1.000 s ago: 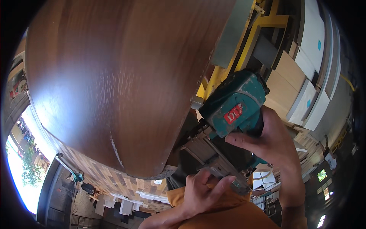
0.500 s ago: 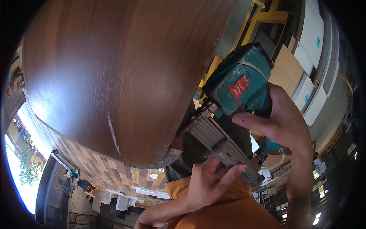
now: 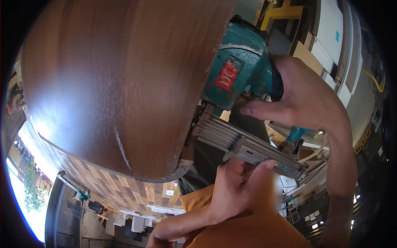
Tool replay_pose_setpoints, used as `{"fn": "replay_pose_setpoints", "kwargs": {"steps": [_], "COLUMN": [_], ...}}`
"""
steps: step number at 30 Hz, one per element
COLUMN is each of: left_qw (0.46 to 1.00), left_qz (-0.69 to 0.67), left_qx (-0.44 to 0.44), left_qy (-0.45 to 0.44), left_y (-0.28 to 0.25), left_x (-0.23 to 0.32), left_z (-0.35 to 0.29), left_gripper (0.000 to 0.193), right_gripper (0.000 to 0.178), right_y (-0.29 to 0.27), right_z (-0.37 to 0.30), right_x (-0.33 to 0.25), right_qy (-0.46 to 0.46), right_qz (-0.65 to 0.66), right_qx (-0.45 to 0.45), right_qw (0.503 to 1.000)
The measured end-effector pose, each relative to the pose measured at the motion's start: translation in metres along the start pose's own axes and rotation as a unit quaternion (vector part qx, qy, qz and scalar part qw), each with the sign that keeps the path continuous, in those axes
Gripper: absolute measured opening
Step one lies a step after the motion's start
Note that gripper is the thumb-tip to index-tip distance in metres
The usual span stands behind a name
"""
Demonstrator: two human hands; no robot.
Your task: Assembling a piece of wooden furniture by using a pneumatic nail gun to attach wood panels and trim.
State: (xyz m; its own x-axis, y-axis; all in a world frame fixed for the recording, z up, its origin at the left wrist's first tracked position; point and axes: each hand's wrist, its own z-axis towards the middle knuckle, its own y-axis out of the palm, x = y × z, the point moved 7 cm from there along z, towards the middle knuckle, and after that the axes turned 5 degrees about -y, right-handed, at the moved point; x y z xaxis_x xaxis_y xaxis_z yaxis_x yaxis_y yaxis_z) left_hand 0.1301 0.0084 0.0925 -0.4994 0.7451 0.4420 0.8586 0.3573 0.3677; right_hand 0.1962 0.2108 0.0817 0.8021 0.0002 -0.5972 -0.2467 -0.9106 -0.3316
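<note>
A teal nail gun (image 3: 251, 62) with a red label is in my right hand (image 3: 304, 97), whose fingers wrap round its handle, the thumb lying along the near side. Its nose meets the right edge of a large brown wood-grain board (image 3: 144, 91), though whether it touches is hard to see. My left hand (image 3: 233, 186) grips the metal magazine (image 3: 250, 149) of the nail gun from below, thumb on top, the other fingers partly hidden under it. A pale scratch runs down the board's lower part, and a wooden strip shows beneath its near right corner.
Behind the nail gun stand a yellow frame (image 3: 285, 12) and white panels (image 3: 331, 37). A second teal tool (image 3: 297, 134) with a hose lies beyond my right wrist. Wood-patterned flooring (image 3: 120, 169) and a clamp-like bar (image 3: 72, 186) show at lower left.
The nail gun has moved left to the board's right edge and turned, so its magazine lies flatter. Both hands have moved with it, still holding it.
</note>
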Motion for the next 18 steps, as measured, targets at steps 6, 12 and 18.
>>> {"fn": "replay_pose_setpoints", "kwargs": {"steps": [6,12,18], "left_qw": [0.997,0.998,0.998], "left_qz": [-0.014,-0.037,-0.047], "left_qx": [-0.046,-0.04,-0.038], "left_qy": [-0.052,-0.043,-0.032], "left_y": [0.008,0.006,0.007], "left_x": [0.008,0.024,0.029], "left_z": [0.007,0.009,0.014], "left_gripper": [0.024,0.024,0.023], "right_gripper": [0.041,0.042,0.039], "right_y": [-0.008,-0.014,-0.015], "right_z": [0.019,0.035,0.04], "right_x": [-0.011,-0.024,-0.026], "right_qy": [-0.004,-0.015,-0.014], "right_qz": [-0.019,-0.05,-0.047], "right_qx": [-0.013,-0.024,-0.042], "right_qw": [1.0,0.998,0.998]}}
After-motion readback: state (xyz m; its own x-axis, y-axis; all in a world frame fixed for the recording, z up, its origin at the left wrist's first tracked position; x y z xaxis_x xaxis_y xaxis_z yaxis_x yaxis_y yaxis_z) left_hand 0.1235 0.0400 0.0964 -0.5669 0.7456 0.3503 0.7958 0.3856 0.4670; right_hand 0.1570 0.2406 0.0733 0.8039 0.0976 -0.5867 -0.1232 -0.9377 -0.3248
